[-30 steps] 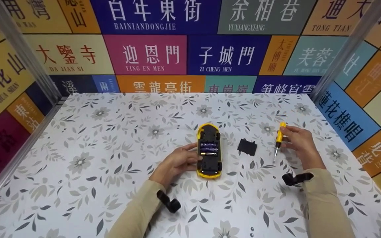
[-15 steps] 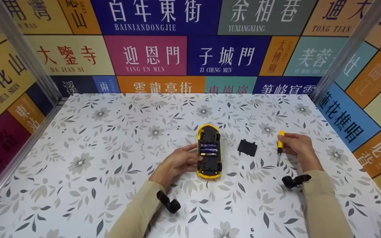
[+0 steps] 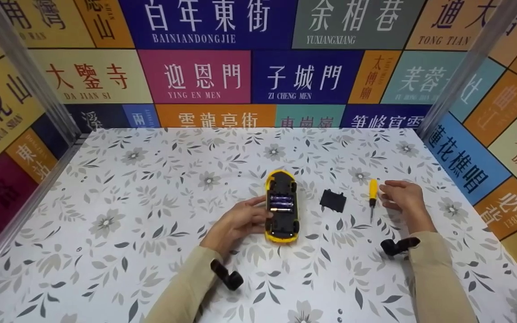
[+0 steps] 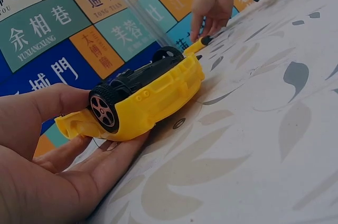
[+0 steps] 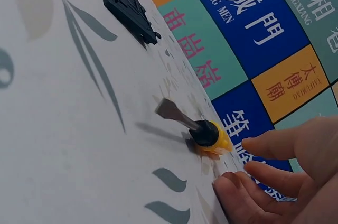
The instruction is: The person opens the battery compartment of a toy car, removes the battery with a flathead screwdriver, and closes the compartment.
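Note:
A yellow toy car (image 3: 282, 224) lies wheels up, its battery bay open with several purple batteries (image 3: 282, 202) inside. My left hand (image 3: 240, 220) grips the car by its left side; in the left wrist view, the thumb is by a wheel (image 4: 103, 109) and fingers reach under the body. A yellow screwdriver (image 3: 373, 193) with a black collar lies on the table, its flat blade toward me. Just right of its handle, my right hand (image 3: 404, 199) holds nothing, fingers loosely bent and a small gap away in the right wrist view.
Between car and screwdriver lies a black battery cover (image 3: 333, 200). A floral cloth covers the table (image 3: 151, 251). Printed sign panels (image 3: 195, 76) wall off the back and both sides, with clear corner strips (image 3: 460, 67).
My right hand has lowered the screwdriver to the table and let go of it. The left hand and the car have stayed in place.

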### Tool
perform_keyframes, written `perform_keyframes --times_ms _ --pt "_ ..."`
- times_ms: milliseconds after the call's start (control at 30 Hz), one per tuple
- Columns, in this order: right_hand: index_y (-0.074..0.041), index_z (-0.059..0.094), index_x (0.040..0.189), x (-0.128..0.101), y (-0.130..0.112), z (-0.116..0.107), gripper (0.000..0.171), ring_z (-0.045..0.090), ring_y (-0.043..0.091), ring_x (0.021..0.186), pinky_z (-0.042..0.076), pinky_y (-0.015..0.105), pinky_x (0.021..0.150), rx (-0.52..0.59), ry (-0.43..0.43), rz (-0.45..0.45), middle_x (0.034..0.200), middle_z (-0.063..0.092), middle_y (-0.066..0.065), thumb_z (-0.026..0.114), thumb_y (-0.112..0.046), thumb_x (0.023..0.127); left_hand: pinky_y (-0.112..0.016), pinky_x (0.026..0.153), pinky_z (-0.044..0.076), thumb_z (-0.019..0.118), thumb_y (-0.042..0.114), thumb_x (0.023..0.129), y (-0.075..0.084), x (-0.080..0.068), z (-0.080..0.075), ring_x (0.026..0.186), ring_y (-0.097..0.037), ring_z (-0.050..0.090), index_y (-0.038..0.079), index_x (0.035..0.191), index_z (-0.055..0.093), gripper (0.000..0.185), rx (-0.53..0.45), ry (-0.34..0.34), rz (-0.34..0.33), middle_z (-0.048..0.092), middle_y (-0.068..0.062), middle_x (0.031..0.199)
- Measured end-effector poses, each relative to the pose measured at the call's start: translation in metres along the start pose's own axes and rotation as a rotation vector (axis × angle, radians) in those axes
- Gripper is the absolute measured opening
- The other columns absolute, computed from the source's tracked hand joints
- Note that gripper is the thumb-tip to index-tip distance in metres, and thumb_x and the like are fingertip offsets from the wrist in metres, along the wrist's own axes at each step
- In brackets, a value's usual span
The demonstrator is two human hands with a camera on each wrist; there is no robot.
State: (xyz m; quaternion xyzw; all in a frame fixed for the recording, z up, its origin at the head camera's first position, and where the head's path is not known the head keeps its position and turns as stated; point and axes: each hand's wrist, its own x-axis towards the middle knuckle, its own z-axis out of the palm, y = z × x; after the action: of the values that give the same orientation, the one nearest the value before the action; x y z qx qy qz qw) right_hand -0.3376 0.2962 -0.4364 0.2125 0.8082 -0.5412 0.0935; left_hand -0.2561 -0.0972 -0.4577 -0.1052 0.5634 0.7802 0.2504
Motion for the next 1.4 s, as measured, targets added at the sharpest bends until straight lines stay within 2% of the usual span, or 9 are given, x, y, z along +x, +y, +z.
perform_keyframes --times_ms 200,300,367,500,667,800,967,1233,1400 --pt "-0.004 0.041 0.151 0.0 -0.001 0.0 0.055 0.062 0.001 0.082 0.06 0.02 0.079 -0.002 -0.019 0.007 0.109 0.058 0.0 0.055 -0.022 0.102 -0.036 0.077 0.061 0.061 -0.008 0.085 0.002 -0.001 0.001 0.076 -0.012 0.066 0.01 0.15 0.044 0.069 0.009 0.014 -0.011 0.071 -0.001 0.089" --pt "-0.004 0.041 0.151 -0.001 -0.003 0.001 0.053 0.063 0.002 0.082 0.061 0.021 0.079 0.006 -0.01 0.011 0.111 0.058 0.001 0.052 -0.021 0.102 -0.037 0.079 0.062 0.064 -0.004 0.085 0.005 -0.003 0.002 0.08 -0.015 0.07 0.008 0.148 0.047 0.066 0.016 0.026 -0.015 0.076 -0.008 0.096" --pt "-0.005 0.041 0.151 -0.002 -0.005 0.001 0.053 0.063 0.003 0.083 0.061 0.021 0.079 0.005 -0.006 0.016 0.111 0.058 0.001 0.052 -0.021 0.102 -0.038 0.081 0.062 0.065 -0.001 0.085 0.006 -0.004 0.002 0.089 -0.02 0.074 0.008 0.147 0.049 0.064 0.019 0.032 -0.017 0.075 -0.014 0.112" --pt "-0.006 0.041 0.152 -0.003 -0.007 0.001 0.052 0.062 0.007 0.089 0.06 0.021 0.081 -0.028 0.002 0.023 0.121 0.058 0.007 0.05 -0.02 0.102 -0.037 0.08 0.062 0.063 0.004 0.085 0.007 -0.003 -0.001 0.091 -0.021 0.073 0.007 0.145 0.052 0.06 0.024 0.029 -0.002 0.073 -0.015 0.118" --pt "-0.004 0.042 0.151 -0.019 -0.021 0.006 0.049 0.058 0.022 0.116 0.058 0.026 0.093 -0.095 -0.005 -0.095 0.148 0.046 0.019 0.046 -0.018 0.104 -0.034 0.08 0.06 0.058 0.009 0.086 0.011 -0.002 -0.005 0.094 -0.019 0.07 0.005 0.137 0.059 0.051 -0.021 0.035 0.043 0.072 -0.008 0.109" --pt "-0.003 0.042 0.15 -0.038 -0.037 0.015 0.048 0.049 0.031 0.131 0.057 0.023 0.094 -0.125 -0.037 -0.207 0.151 0.045 0.021 0.044 -0.022 0.106 -0.034 0.081 0.059 0.057 0.01 0.086 0.015 -0.003 -0.006 0.096 -0.019 0.069 0.004 0.137 0.058 0.051 -0.037 0.016 0.074 0.072 -0.007 0.11" --pt "-0.004 0.043 0.15 -0.058 -0.05 0.028 0.05 0.054 0.029 0.124 0.058 0.015 0.079 -0.123 -0.109 -0.295 0.147 0.049 0.022 0.049 -0.026 0.105 -0.033 0.081 0.059 0.057 0.013 0.088 0.02 -0.005 -0.006 0.098 -0.018 0.069 0.006 0.139 0.055 0.052 -0.04 0.002 0.095 0.07 -0.01 0.122" --pt "-0.004 0.045 0.148 -0.085 -0.062 0.046 0.053 0.065 0.007 0.1 0.061 0.024 0.082 -0.092 -0.246 -0.411 0.143 0.053 0.023 0.056 -0.029 0.102 -0.033 0.08 0.059 0.06 0.015 0.091 0.022 -0.008 -0.003 0.101 -0.021 0.068 0.01 0.146 0.051 0.056 -0.047 -0.013 0.109 0.058 -0.017 0.14" --pt "-0.005 0.048 0.146 -0.093 -0.064 0.065 0.052 0.068 0.012 0.1 0.063 0.03 0.08 -0.066 -0.337 -0.405 0.135 0.057 0.02 0.058 -0.03 0.102 -0.037 0.081 0.06 0.061 0.014 0.092 0.022 -0.012 0.002 0.102 -0.024 0.069 0.01 0.147 0.049 0.057 -0.035 -0.032 0.131 0.057 -0.019 0.141"
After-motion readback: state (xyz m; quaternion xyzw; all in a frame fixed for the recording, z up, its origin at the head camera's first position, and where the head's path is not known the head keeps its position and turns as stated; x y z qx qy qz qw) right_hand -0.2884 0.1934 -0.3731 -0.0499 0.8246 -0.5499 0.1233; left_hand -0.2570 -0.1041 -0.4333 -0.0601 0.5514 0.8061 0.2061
